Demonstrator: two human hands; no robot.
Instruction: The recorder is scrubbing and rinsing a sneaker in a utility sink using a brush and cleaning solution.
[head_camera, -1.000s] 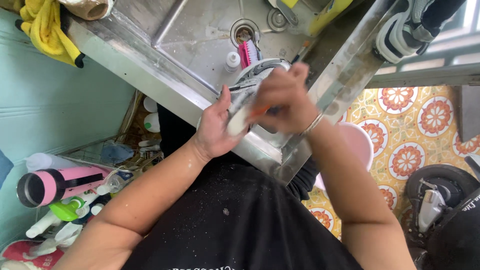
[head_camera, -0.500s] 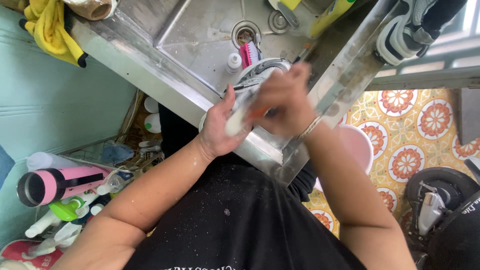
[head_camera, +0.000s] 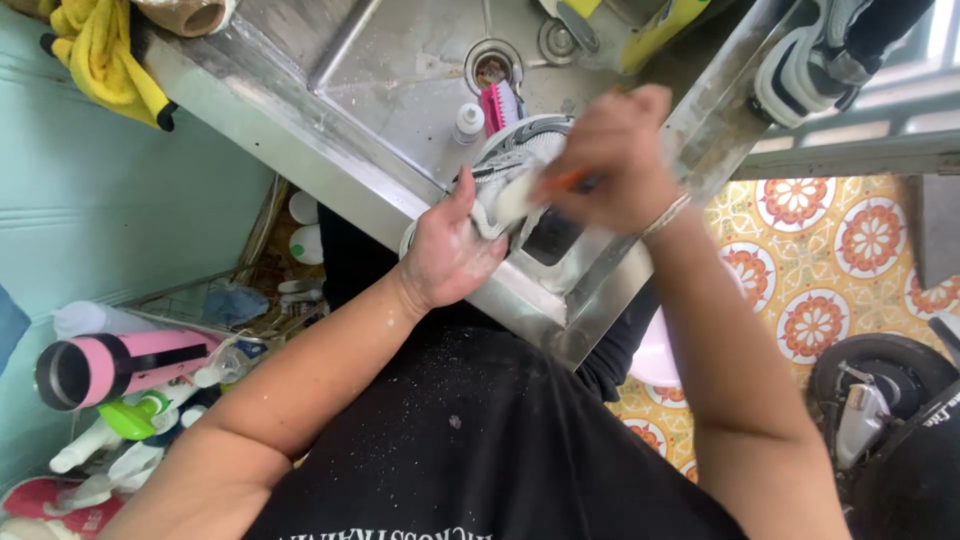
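Note:
A grey and white sneaker (head_camera: 512, 165) lies over the near corner of a steel sink (head_camera: 400, 80). My left hand (head_camera: 447, 248) grips its heel end from the left. My right hand (head_camera: 612, 158) holds an orange-handled brush (head_camera: 535, 190) whose white bristle head rests on the shoe's side. A metal bracelet circles my right wrist.
A pink brush (head_camera: 498, 106) and a small white bottle (head_camera: 466, 122) lie by the drain (head_camera: 490, 66). A second sneaker (head_camera: 815, 55) sits on the ledge at upper right. Yellow cloth (head_camera: 95, 55) hangs at upper left. Bottles and a pink flask (head_camera: 110, 365) crowd the lower left.
My right hand has swept the brush up and to the right along the shoe. My left hand has stayed on the heel.

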